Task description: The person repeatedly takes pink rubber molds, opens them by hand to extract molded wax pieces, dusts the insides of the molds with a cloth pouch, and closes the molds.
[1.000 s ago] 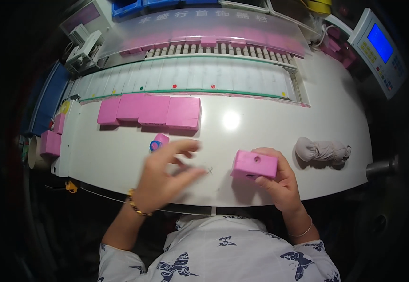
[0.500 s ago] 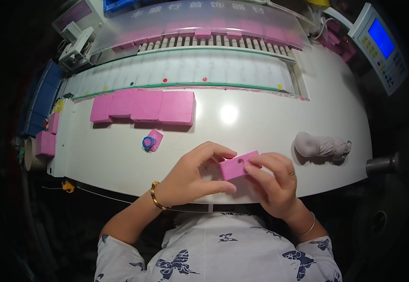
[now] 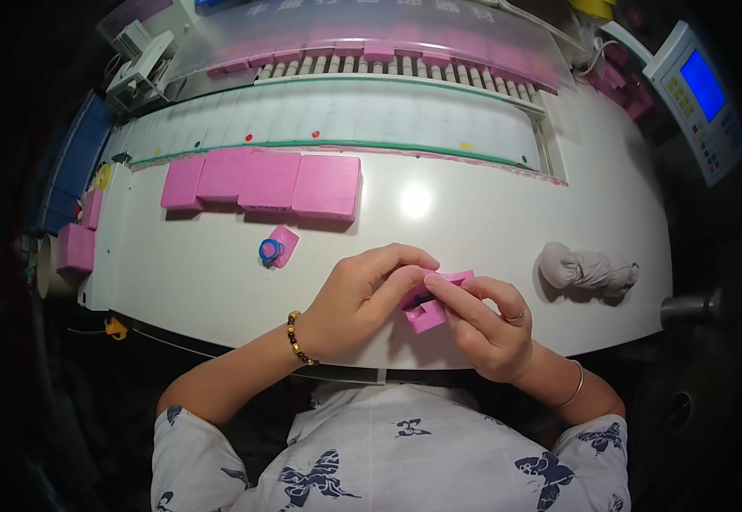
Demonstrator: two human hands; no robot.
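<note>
Where fingers [image 3: 458,302] pinch, pink block [image 3: 427,317], matte, dark gap showing.

A bright glare [image 3: 416,201] lights the white, curved-edged tabletop [image 3: 482,213] amid dark surroundings [image 3: 38,401].

One row of large pale Chinese characters [image 3: 405,12] runs across the translucent cover [image 3: 345,34] at the top centre of the frame. At the upper right, the control panel [image 3: 699,128] has a blue screen [image 3: 703,85] and coloured keys [image 3: 681,99], whose markings are too small to read.
</note>
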